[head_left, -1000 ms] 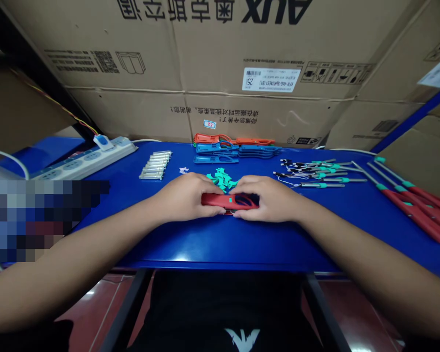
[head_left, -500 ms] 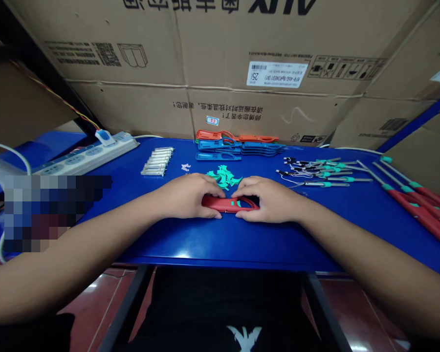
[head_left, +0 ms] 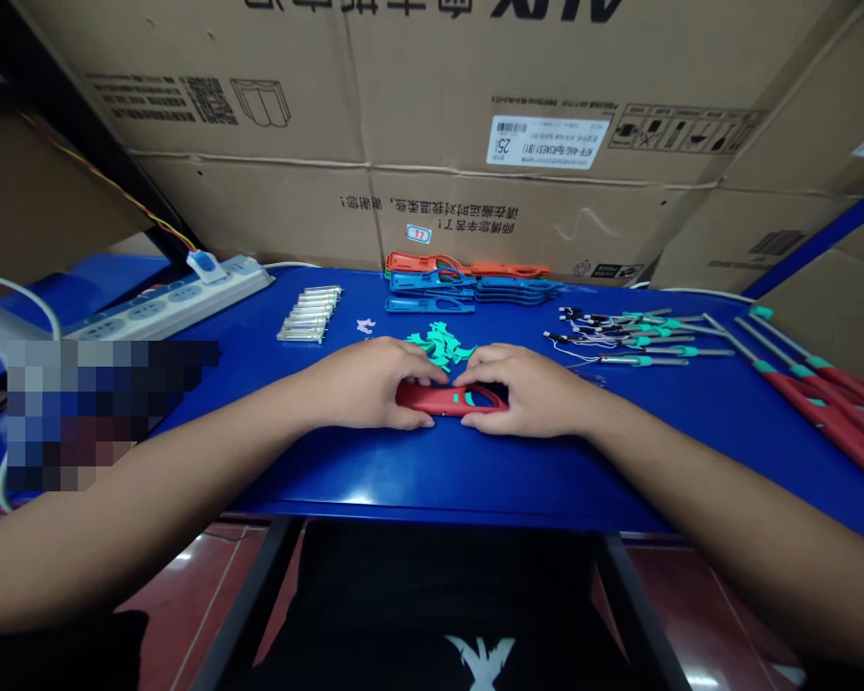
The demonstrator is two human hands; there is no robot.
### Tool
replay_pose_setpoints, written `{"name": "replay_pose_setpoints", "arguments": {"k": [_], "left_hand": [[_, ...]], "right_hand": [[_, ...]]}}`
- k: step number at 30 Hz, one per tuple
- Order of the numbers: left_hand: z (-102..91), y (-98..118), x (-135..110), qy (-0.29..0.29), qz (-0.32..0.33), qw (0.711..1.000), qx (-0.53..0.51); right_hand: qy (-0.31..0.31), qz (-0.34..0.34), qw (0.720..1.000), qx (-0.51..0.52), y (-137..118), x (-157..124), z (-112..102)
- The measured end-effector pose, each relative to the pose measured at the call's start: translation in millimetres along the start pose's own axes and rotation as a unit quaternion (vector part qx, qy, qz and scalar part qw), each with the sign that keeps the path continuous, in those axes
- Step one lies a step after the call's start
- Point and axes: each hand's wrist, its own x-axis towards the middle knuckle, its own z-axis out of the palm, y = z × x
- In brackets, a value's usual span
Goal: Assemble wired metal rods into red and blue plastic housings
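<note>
Both hands rest on the blue table (head_left: 432, 475) around one red plastic lighter shell (head_left: 450, 396) with a small green piece in it. My left hand (head_left: 366, 384) curls over the shell's left end, fingers closed on it. My right hand (head_left: 527, 390) grips the right end, fingers bent round it. Just behind the hands lies a small heap of green plastic pieces (head_left: 439, 343).
Red and blue shells (head_left: 461, 281) are stacked at the back by cardboard boxes (head_left: 432, 125). Metal tubes (head_left: 309, 315) lie back left, a power strip (head_left: 165, 302) far left. Wired metal rods (head_left: 634, 336) and finished red long lighters (head_left: 821, 398) lie on the right.
The hands and the red shell have stayed in place; the green piece in the shell looks slightly shifted. The view has tilted a little.
</note>
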Motion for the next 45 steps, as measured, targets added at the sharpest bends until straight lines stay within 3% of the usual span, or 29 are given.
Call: {"name": "replay_pose_setpoints", "arguments": {"k": [9,21,27,29,33,35,40,45], "left_hand": [[4.6,-6,1,0.024,-0.011,0.998,-0.052],[12.0,-4,4,-0.018,-0.049,0.997,-0.055],[12.0,-6,3,-0.018,-0.066,0.995,-0.069],[9.6,-6,2,-0.031,-0.078,0.994,-0.076],[0.5,-4,-2,-0.068,-0.119,0.988,-0.076],[-3.0,-3,-2,-0.077,-0.128,0.985,-0.082],[2.3,0,1,-0.041,-0.128,0.986,-0.095],[14.9,4,6,-0.022,-0.127,0.988,-0.087]], "right_hand": [[-0.006,0.006,1.0,0.001,-1,1,1],[-0.023,0.045,0.998,0.024,-2,3,3],[0.008,0.064,0.997,0.031,8,-13,-29],[-0.033,0.08,0.996,0.024,14,-22,-44],[-0.195,0.107,0.975,0.008,20,-34,-61],[-0.225,0.115,0.968,0.0,22,-36,-64],[-0.228,0.134,0.964,-0.013,27,-39,-65],[-0.178,0.093,0.978,-0.061,23,-34,-56]]}}
